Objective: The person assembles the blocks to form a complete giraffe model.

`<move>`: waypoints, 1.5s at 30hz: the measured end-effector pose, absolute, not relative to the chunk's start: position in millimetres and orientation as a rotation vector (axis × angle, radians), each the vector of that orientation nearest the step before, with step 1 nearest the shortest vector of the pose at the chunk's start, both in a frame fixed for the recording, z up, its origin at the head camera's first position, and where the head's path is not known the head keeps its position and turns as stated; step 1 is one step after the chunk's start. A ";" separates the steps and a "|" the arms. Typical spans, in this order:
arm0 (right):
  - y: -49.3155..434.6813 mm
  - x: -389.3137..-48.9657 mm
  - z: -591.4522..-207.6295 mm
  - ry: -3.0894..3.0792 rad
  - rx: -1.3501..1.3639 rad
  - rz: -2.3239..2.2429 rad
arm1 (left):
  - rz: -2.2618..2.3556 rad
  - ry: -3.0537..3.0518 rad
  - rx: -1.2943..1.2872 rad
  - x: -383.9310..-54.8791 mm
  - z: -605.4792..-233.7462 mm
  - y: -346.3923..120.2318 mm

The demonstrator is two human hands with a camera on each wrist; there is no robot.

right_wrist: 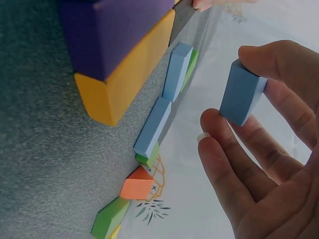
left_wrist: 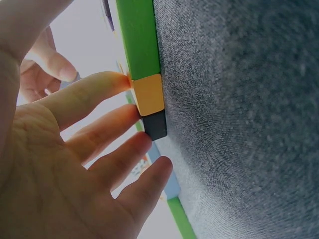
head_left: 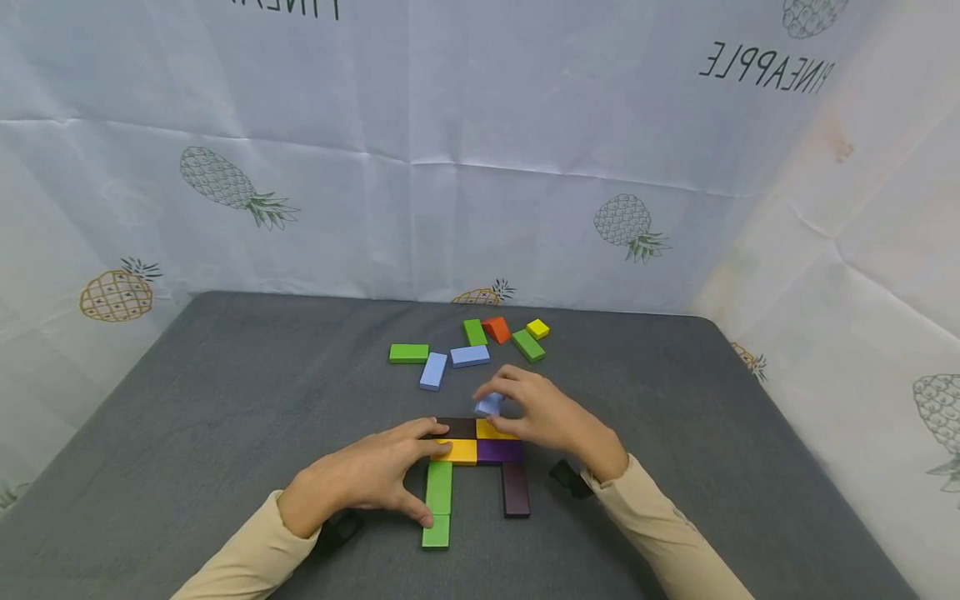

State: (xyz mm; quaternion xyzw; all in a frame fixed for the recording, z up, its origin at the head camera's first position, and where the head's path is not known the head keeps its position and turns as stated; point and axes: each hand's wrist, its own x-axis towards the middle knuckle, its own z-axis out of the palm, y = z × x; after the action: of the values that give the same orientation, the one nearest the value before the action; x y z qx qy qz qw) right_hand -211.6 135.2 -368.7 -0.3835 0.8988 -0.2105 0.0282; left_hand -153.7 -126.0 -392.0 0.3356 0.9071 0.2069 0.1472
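My right hand [head_left: 555, 417] pinches a light blue block [right_wrist: 241, 94] between thumb and fingers, just beyond a flat arrangement of blocks. That arrangement has a black block [head_left: 459, 428] beside a yellow block [head_left: 493, 430]. Nearer me, a second yellow block [head_left: 463, 453] lies beside a purple block [head_left: 500, 451]. Two green blocks [head_left: 439, 487] run toward me at the left, and a dark plum block [head_left: 515, 490] at the right. My left hand [head_left: 363, 471] spreads along the left side, fingertips at the black and nearer yellow blocks, thumb by the green ones.
Farther back lie two loose light blue blocks [head_left: 470, 357], several green blocks [head_left: 408, 354], an orange-red wedge [head_left: 497, 329] and a small yellow block [head_left: 537, 328]. The dark grey tabletop [head_left: 285, 375] meets a pineapple-print cloth [head_left: 420, 225] behind.
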 end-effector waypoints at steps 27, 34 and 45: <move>146.8 -189.2 -374.7 2.755 -1.060 -0.613 | 0.598 2.619 0.950 -152.8 -391.4 -125.4; 151.1 -184.3 -377.4 2.750 -1.105 -0.587 | 0.600 2.609 0.947 -153.1 -390.4 -125.3; 158.8 -170.9 -376.4 2.701 -1.032 -0.570 | 0.601 2.621 0.948 -153.0 -391.7 -124.6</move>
State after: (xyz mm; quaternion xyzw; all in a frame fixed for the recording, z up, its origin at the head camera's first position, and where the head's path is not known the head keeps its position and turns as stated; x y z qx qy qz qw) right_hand -170.9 158.8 -376.4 -0.3486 0.9122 -0.1924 0.0970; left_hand -153.0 -124.6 -391.7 0.3290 0.9096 0.2084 0.1445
